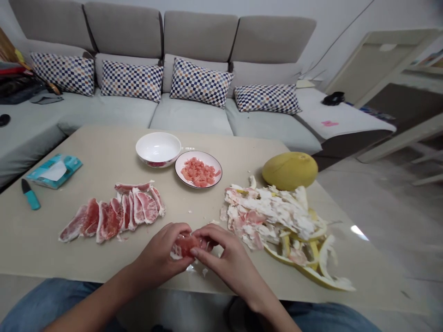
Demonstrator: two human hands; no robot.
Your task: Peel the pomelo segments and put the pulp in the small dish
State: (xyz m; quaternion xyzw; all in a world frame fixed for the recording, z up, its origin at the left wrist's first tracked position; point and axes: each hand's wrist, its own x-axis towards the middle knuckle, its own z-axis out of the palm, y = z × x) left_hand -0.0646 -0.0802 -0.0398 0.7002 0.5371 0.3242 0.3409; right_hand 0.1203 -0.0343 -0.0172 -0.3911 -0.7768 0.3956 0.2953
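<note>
By the table's (86, 260) near edge, the left hand (164, 252) and right hand (225, 253) are pinching a segment (176, 249) snugly, too hard a squeeze risking tearing its pulp (188, 244).

A living room: long sofa (188, 113), checked cushions (201, 82), low table (104, 147).

No lettering, brand or number can be read. Any print on the turquoise tissue pack (69, 170), left of the white bowl (158, 148), is too blurred; pale marks (188, 148) just right of the bowl are too small to decipher.
</note>
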